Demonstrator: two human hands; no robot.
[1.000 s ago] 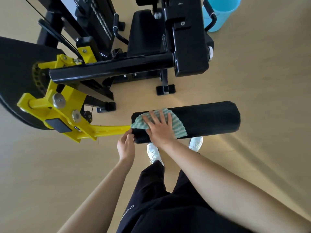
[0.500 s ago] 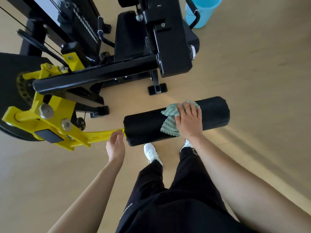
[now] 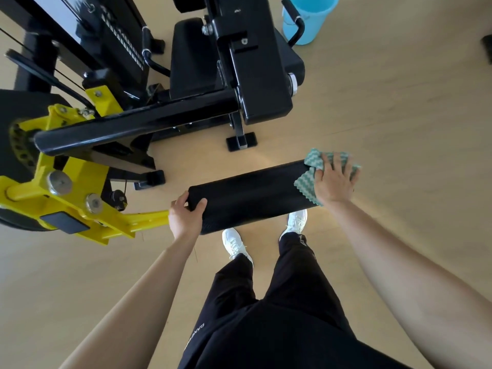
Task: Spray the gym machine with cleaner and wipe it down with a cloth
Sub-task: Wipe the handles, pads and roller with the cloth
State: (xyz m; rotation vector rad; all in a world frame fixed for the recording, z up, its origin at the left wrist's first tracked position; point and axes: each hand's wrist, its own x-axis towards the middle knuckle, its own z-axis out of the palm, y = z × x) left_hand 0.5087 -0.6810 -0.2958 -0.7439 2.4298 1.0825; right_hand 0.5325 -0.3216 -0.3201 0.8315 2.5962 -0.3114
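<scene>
Cloth [image 3: 305, 188] and palm had travelled the whole length of the roller pad [image 3: 250, 194]. A second earlier my right hand [image 3: 334, 179] was pressing it near the inner end. Half a second earlier it was past the middle, and at this moment it sat over the far right end, with the cloth hanging partly off the edge. My fingers there lay spread and nearly straight, flat on the cloth, pressing rather than pinching.

My left hand [image 3: 185, 217] had changed too. It had been down by the junction with the yellow arm [image 3: 80, 198]; now its thumb lay on top of the pad's near end and its fingers curled round it, holding the roller.

I judged one full pass along the top was done, and that the new grip was meant to steady or turn the pad for its underside. The rest of the gym machine [image 3: 255, 75] stood beyond, well apart from the cloth. No spray bottle showed; a blue bucket [image 3: 311, 17] stood behind.
</scene>
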